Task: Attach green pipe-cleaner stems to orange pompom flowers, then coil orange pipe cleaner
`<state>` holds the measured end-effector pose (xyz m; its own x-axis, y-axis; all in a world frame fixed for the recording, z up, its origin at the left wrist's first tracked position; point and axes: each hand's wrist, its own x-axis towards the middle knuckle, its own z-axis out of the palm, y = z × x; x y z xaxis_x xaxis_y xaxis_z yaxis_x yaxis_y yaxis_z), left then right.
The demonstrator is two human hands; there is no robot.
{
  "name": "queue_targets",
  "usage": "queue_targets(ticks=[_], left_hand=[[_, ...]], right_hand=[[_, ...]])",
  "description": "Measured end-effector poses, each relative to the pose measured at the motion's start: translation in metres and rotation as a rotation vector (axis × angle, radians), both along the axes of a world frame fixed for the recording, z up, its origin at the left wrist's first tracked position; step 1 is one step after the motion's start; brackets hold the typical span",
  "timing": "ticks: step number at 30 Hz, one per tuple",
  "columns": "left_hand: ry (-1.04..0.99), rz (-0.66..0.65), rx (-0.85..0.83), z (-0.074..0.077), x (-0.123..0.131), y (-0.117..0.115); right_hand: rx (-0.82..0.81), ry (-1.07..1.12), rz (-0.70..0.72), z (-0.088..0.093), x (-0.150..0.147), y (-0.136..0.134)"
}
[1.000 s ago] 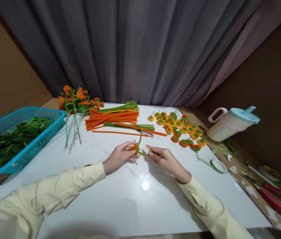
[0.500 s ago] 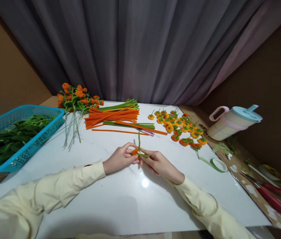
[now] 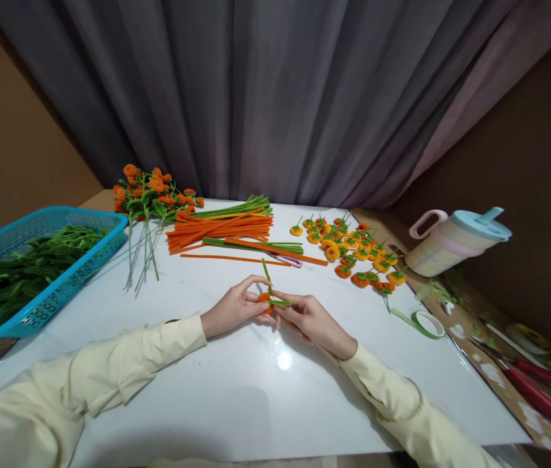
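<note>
While both hands meet low over the middle of the white table [image 3: 256, 390], fingertips all but touching, my left hand [image 3: 234, 305] pinches a small orange pipe-cleaner ball [image 3: 264, 298] between thumb and forefinger. My right hand [image 3: 312, 318] is closed on the green pipe cleaner [image 3: 266, 270] that crosses the ball. One green end pokes up and away from me; the other lies sideways under my right fingertips. Risk, as I judge it: the green wire looks springy. If either pinch slackens it could slip off the ball or let the orange coil loosen. The free upper end could also catch a fingertip if I turn the piece carelessly. The ball sits right between the two hands, just above the tabletop, nearer my left thumb, and the green strand bridges the gap to my right. Farther back lie a bundle of orange and green pipe cleaners [image 3: 221, 231] and a scatter of finished little pumpkins [image 3: 348, 250], both well apart from my hands. Stemmed orange flowers [image 3: 149, 195] lie far left beside a blue basket [image 3: 61, 273] of green pieces. A roll of green tape [image 3: 426, 323] lies near my right forearm, and a lidded jug [image 3: 455, 240] stands beyond it.
</note>
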<state>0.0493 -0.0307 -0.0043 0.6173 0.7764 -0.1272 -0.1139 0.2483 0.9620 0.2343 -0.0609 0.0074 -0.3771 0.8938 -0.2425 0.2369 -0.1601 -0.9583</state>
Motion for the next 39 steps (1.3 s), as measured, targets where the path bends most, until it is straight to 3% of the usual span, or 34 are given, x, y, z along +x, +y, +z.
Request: queue_targets(ticks=[7, 11, 17, 20, 23, 29, 34, 39], left_hand=[[0.023, 0.022, -0.009, -0.001, 0.0, 0.0], [0.046, 0.031, 0.073, -0.003, 0.001, -0.002], [0.087, 0.092, 0.161, -0.007, 0.002, -0.003], [0.058, 0.083, 0.183, -0.007, 0.0, -0.004], [0.006, 0.087, 0.16, -0.004, -0.002, -0.004], [-0.07, 0.11, -0.074, 0.003, -0.003, 0.002], [-0.062, 0.068, -0.088, -0.004, -0.002, 0.007], [-0.037, 0.048, -0.052, -0.003, -0.004, 0.008]], right_hand=[[-0.024, 0.075, -0.048, 0.002, 0.0, 0.0], [-0.043, 0.11, -0.07, 0.002, 0.0, 0.001], [0.031, -0.002, -0.037, 0.001, -0.002, 0.002], [0.14, -0.09, -0.006, 0.001, -0.004, -0.001], [0.363, -0.208, 0.042, 0.0, -0.004, -0.004], [0.856, -0.372, 0.102, -0.009, 0.002, -0.004], [0.942, -0.483, 0.206, -0.018, 0.005, -0.004], [0.934, -0.519, 0.186, -0.017, 0.006, -0.005]])
